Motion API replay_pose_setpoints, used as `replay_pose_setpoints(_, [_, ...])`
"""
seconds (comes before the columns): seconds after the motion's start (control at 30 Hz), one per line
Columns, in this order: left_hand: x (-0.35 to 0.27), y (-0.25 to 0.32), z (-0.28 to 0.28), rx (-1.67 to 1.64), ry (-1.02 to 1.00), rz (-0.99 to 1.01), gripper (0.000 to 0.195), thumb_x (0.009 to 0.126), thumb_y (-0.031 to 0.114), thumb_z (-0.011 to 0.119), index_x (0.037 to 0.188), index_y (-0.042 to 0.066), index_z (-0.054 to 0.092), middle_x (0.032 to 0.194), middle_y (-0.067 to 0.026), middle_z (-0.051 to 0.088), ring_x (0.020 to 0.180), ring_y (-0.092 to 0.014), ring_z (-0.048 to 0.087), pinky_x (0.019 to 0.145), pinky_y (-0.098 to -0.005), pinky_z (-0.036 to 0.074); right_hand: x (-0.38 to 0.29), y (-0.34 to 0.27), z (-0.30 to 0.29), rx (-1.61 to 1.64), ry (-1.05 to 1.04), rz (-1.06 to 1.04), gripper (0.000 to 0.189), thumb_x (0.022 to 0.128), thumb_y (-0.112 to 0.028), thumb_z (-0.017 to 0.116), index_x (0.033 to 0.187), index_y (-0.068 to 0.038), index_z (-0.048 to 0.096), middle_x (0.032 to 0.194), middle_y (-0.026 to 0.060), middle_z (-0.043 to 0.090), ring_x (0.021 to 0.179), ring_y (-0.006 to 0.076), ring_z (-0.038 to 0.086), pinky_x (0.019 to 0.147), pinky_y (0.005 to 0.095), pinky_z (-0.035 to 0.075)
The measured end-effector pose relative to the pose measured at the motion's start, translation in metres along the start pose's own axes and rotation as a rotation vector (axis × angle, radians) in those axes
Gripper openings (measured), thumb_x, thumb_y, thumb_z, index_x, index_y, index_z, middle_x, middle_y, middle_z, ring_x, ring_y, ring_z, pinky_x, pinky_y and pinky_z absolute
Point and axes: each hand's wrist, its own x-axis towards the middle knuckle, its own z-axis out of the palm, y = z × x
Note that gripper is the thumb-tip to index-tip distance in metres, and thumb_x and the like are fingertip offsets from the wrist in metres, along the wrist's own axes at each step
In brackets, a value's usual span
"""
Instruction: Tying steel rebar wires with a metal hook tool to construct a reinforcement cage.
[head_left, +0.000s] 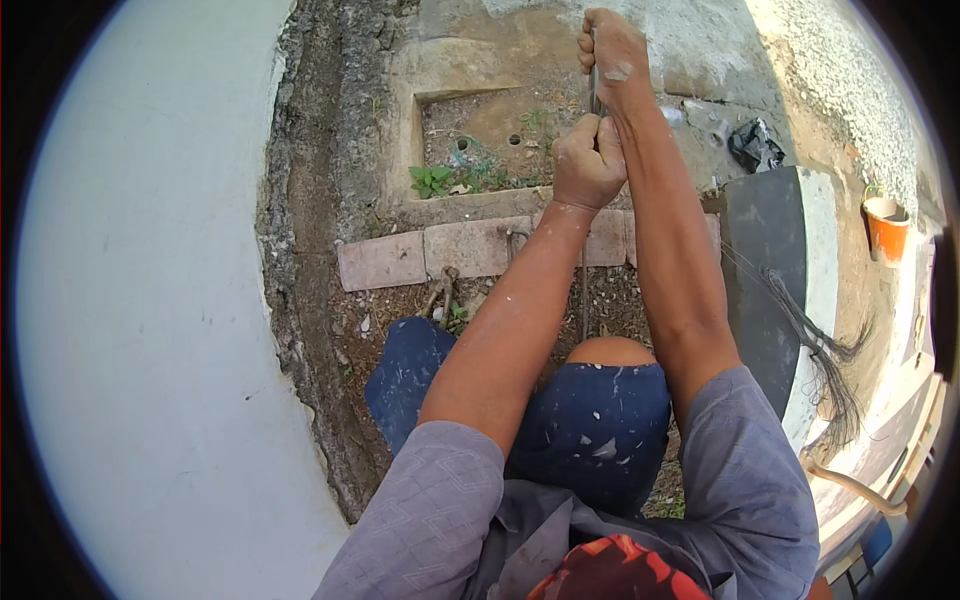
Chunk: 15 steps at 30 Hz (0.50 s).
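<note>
Both arms reach out in front of me. My right hand is farther out, its fingers curled round a thin metal bar. Just nearer, my left hand is clenched on the same bar, beside the right forearm. The bar's far end is hidden by the right hand. Below the hands a row of pinkish paving blocks crosses the ground. A bent metal rod lies on it, partly behind the left forearm, and a thin rod shows between the arms. Pincers rest by my left knee.
A pale wall rises at left. Beyond the blocks is a recessed concrete pit with weeds and two holes. At right stand a grey concrete block with a bundle of tie wire, a black plastic bag and an orange bucket.
</note>
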Motion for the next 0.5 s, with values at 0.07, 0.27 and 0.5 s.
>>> replay_pose_setpoints(0.07, [-0.001,0.005,0.003,-0.017,0.015,0.011,0.024,0.090,0.014,0.054,0.069,0.004,0.050,0.061,-0.0224,0.055,0.058,-0.045,0.056,0.055,-0.0508,0.043,-0.064,-0.075,0.018,0.142,0.060,0.015,0.022,0.094,-0.025,0.055,0.095,-0.004,0.060,0.067,0.0018,0.051,0.055,0.0094,0.045,0.051,0.0255,0.038])
replay_pose_setpoints(0.27, [0.001,0.024,0.032,-0.017,0.110,0.028,0.019,0.091,0.013,0.054,0.080,-0.001,0.059,0.073,-0.0208,0.059,0.068,-0.038,0.060,0.059,-0.0448,0.045,-0.060,-0.093,-0.012,0.137,0.071,-0.064,0.022,0.092,-0.021,0.056,0.102,-0.002,0.060,0.071,0.0052,0.056,0.058,0.0133,0.048,0.055,0.0290,0.041])
replay_pose_setpoints(0.5, [0.003,0.015,0.019,-0.043,0.118,0.136,0.021,0.093,0.013,0.055,0.095,-0.003,0.067,0.084,-0.0189,0.064,0.076,-0.033,0.063,0.064,-0.0375,0.049,-0.081,-0.093,-0.001,0.198,0.086,-0.113,0.021,0.093,-0.023,0.053,0.080,-0.006,0.053,0.063,0.0029,0.049,0.055,0.0102,0.044,0.050,0.0248,0.037])
